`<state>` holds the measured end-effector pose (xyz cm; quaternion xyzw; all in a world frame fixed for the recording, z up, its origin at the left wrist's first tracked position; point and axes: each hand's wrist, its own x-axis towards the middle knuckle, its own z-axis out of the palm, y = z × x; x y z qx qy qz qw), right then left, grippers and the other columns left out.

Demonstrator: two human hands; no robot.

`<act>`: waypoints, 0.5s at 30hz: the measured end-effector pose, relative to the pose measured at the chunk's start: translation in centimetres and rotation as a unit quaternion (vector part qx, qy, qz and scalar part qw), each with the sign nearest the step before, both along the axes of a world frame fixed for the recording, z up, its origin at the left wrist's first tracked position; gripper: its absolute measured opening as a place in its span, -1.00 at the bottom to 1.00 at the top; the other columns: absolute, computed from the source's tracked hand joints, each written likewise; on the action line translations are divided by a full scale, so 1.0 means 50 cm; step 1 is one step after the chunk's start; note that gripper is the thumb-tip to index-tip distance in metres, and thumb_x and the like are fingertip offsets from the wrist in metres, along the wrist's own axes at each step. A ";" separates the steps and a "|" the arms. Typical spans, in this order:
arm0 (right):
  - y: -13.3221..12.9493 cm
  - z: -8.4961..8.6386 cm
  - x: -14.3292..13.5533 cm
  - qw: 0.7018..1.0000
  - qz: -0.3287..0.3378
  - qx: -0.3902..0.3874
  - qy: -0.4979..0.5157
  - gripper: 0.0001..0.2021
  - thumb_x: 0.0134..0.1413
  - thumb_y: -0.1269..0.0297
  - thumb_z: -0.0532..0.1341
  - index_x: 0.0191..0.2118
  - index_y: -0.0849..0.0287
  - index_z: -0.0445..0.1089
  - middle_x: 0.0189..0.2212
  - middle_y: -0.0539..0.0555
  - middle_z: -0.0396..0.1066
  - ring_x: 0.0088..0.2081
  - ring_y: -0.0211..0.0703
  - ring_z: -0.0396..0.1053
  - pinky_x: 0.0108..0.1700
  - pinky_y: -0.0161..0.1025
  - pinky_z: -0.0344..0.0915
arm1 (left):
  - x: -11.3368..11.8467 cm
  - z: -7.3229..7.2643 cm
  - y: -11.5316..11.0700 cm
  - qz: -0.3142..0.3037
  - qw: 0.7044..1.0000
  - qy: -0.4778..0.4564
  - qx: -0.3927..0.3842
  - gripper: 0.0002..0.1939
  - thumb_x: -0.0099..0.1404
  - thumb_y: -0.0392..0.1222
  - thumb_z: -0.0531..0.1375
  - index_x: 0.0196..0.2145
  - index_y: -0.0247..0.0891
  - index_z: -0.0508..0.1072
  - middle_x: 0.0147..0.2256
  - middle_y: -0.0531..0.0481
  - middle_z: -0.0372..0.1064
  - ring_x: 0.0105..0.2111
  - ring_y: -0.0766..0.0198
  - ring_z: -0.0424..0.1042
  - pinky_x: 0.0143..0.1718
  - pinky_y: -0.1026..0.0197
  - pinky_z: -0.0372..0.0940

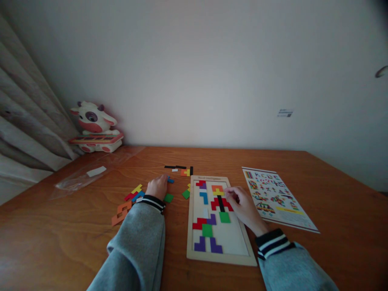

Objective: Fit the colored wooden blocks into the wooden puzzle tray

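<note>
My left hand (pixel 157 187) is on the table left of the board, its fingers curled down at a blue puzzle piece (pixel 171 180); its fingertips are partly hidden. My right hand (pixel 241 204) lies over the right side of the wooden puzzle board (pixel 239 238), index finger and thumb apart beside the yellow piece (pixel 218 192). Above that piece is an orange one (pixel 217 188). Below, red pieces (pixel 214 204) flank a black bar (pixel 221 203), which meets a green square (pixel 224 217). The board's left side holds a second figure with a green square (pixel 207 230) and purple pieces (pixel 216 245).
Loose orange pieces (pixel 122 212) and a yellow piece (pixel 137 188) lie around my left forearm. Black bars (pixel 176 167) are behind the board. A printed pattern sheet (pixel 277 198) lies at right. Clear plastic bag (pixel 71 182) and cow toy keyboard (pixel 97 131) stand back left.
</note>
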<state>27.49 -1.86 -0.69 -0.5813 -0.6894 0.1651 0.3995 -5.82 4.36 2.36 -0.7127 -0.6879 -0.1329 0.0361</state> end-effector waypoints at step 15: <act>-0.002 0.000 0.000 1.000 0.008 -0.001 0.004 -0.74 0.23 0.12 0.07 -0.18 0.13 0.44 -0.26 0.12 0.43 -0.31 -0.10 0.37 -0.23 -0.14 0.33 | -0.008 -0.017 0.009 -0.146 0.989 -0.007 0.006 -0.75 0.39 -0.12 0.09 -0.13 -0.14 0.55 -0.11 -0.01 0.55 -0.10 0.16 0.51 0.00 0.18 0.35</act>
